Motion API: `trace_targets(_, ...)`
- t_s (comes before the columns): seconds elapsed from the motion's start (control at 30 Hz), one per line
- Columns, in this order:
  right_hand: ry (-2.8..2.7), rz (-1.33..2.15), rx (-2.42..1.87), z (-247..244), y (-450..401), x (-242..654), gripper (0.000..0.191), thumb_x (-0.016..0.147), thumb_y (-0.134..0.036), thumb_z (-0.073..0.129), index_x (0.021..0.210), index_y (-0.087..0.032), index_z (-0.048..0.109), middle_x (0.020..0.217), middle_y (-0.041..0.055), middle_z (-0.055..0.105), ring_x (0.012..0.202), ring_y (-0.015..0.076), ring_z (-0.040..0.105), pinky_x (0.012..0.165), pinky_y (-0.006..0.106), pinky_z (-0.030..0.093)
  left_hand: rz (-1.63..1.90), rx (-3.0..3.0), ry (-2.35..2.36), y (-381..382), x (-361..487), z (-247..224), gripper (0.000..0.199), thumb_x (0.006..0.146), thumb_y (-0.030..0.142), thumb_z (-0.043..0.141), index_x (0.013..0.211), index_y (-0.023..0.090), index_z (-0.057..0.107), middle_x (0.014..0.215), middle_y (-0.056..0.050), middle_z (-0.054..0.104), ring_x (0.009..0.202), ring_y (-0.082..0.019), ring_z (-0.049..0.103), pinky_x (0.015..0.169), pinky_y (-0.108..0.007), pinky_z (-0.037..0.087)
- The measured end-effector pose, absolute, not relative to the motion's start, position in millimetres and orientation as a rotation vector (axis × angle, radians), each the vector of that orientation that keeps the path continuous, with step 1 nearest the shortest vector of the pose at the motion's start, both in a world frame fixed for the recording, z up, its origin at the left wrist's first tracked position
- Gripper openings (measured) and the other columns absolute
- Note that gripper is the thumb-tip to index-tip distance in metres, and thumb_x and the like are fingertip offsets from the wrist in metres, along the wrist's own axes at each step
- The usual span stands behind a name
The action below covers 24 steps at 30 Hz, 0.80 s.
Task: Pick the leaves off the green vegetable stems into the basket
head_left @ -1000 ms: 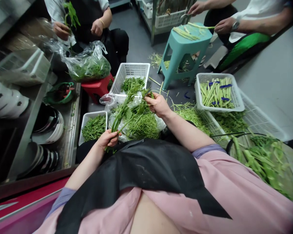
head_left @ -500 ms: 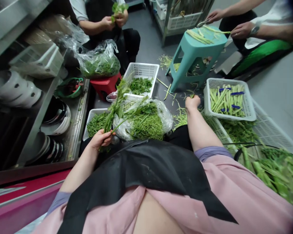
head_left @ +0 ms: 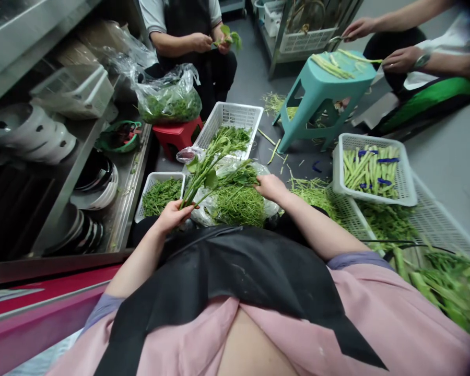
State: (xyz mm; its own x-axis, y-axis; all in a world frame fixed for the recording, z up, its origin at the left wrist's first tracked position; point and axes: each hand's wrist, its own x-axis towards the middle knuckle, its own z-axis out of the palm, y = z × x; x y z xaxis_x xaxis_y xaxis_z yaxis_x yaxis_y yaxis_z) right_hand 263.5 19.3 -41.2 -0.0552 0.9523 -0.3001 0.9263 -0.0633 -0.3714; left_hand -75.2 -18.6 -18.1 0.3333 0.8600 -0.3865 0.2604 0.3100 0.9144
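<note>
My left hand (head_left: 175,215) is closed round the lower stems of a bunch of long leafy greens (head_left: 206,169), whose tops lean up and to the right. My right hand (head_left: 271,188) is at the right edge of the plastic bag, its fingers pinched by some green leaves; what they grip is too small to make out. Between and below my hands lies a heap of thin green stems (head_left: 238,202) in the clear plastic bag (head_left: 204,213). Left of it, a white basket (head_left: 138,213) holds cut greens.
Beyond the bag is a white basket (head_left: 254,116) with leaves. A red stool (head_left: 177,137) bears a bag of greens. Right are a teal stool (head_left: 311,99) and a basket (head_left: 409,194) of bundled stalks. Two people handle vegetables. Metal shelving (head_left: 119,224) lines the left.
My right hand has come in from the far right to the bag's right edge. My left hand still holds the bunch, now slightly further right. The whole view has shifted a little.
</note>
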Motion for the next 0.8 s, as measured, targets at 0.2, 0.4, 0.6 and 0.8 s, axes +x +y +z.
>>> trace_targets(0.2,-1.135,1.405,-1.279,4,-2,242,0.040,0.073,-0.048,0.067,0.092,-0.013,0.064,0.053,-0.0055,0.047,0.041,0.0037,0.029,0.041,0.021,0.020,0.601,1.527,1.347,-18,-64,-28,0.052,0.071,0.055,0.067,0.092,0.008,0.072,0.053,0.003,0.051,0.047,-0.007,0.041,0.047,-0.020,0.031)
trace_targets(0.4,-0.672,1.588,-0.984,5,4,214,0.037,0.062,-0.032,0.072,0.090,-0.020,0.053,0.065,-0.0081,0.056,0.038,0.0000,0.021,0.036,0.018,0.013,0.591,1.793,1.356,-22,-51,-33,0.048,0.076,0.051,0.061,0.095,0.010,0.075,0.077,-0.005,0.071,0.070,-0.015,0.060,0.066,-0.024,0.045)
trace_targets(0.6,-0.691,1.586,-0.826,1,-4,222,0.043,0.062,-0.039,0.077,0.090,-0.020,0.051,0.066,-0.0085,0.054,0.038,-0.0001,0.021,0.036,0.018,0.013,0.477,1.533,1.227,-28,-48,-31,0.045,0.076,0.050,0.065,0.095,0.009,0.071,0.052,0.003,0.052,0.046,-0.007,0.041,0.045,-0.019,0.032)
trace_targets(0.8,-0.785,1.387,-1.004,-6,6,223,0.047,0.062,-0.050,0.078,0.080,-0.022,0.044,0.063,-0.0082,0.055,0.036,0.0014,0.025,0.034,0.019,0.016,0.211,1.143,0.958,-25,-52,-22,0.046,0.073,0.050,0.072,0.091,0.008,0.069,0.045,0.004,0.043,0.034,-0.004,0.030,0.035,-0.019,0.015)
